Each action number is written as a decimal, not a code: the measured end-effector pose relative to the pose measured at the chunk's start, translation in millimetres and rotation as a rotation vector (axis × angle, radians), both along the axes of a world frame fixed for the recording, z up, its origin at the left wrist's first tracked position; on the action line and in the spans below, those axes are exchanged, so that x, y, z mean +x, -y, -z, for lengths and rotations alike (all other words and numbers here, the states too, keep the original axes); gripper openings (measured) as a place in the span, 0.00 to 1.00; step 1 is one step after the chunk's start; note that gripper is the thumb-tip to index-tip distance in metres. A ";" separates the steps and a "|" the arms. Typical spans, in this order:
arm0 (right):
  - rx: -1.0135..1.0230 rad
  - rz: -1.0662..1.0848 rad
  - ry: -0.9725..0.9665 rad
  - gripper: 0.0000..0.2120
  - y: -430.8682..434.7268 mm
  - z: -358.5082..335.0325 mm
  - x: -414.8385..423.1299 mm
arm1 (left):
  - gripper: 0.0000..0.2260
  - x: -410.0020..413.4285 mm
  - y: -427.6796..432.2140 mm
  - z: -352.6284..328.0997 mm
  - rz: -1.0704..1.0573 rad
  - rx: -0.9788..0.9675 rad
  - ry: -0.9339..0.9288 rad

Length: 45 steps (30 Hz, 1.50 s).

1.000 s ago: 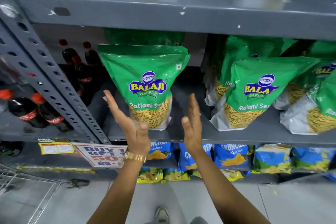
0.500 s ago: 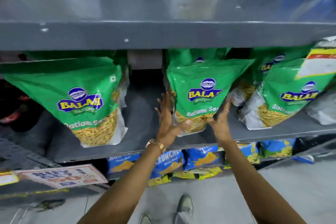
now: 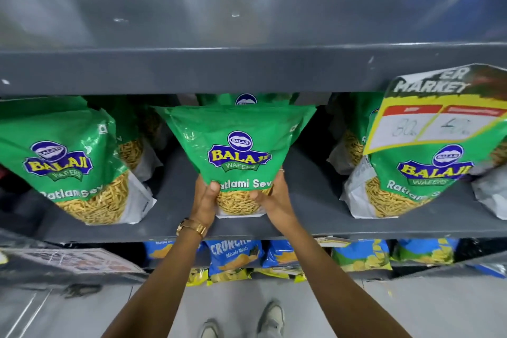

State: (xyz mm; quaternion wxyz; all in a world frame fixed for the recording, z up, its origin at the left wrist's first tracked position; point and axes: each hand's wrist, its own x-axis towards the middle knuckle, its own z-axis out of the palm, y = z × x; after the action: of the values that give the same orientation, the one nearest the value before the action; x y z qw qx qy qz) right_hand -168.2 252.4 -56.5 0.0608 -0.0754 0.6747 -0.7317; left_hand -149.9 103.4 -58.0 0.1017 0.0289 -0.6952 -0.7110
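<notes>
A green Balaji Ratlami Sev pouch (image 3: 237,143) stands upright in the middle of the grey metal shelf (image 3: 175,225). My left hand (image 3: 204,200) grips its lower left side, thumb on the front. My right hand (image 3: 274,197) grips its lower right side, thumb across the clear window with the yellow sev. Another pouch of the same kind (image 3: 245,99) peeks out just behind it.
More green Ratlami Sev pouches stand at left (image 3: 65,162) and right (image 3: 419,175). A yellow price tag (image 3: 439,115) hangs from the upper shelf edge (image 3: 192,71). Blue Crunchex packs (image 3: 233,258) fill the shelf below. Grey floor and my shoes (image 3: 270,320) lie beneath.
The view has shifted right and closer to the middle pouch. Both hands, open a second ago and reaching half a second ago, have closed on its lower sides.
</notes>
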 end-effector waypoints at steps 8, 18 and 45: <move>-0.004 0.072 -0.041 0.46 -12.7 1.5 -1.1 | 0.39 -5.1 -15.2 11.0 -0.048 -0.013 0.092; 0.113 0.157 -0.001 0.49 -4.6 -8.5 11.3 | 0.47 1.6 -6.7 13.8 -0.007 -0.036 0.103; 0.070 0.715 -0.261 0.56 -214.7 -26.2 69.0 | 0.46 56.3 -204.9 -25.3 0.186 -0.278 -0.206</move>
State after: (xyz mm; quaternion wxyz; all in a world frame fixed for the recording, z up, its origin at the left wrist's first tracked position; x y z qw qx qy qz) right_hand -99.1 467.2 -30.3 -0.2821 0.0743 0.6852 -0.6674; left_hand -93.6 308.2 -32.7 0.1094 -0.1227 -0.7723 -0.6137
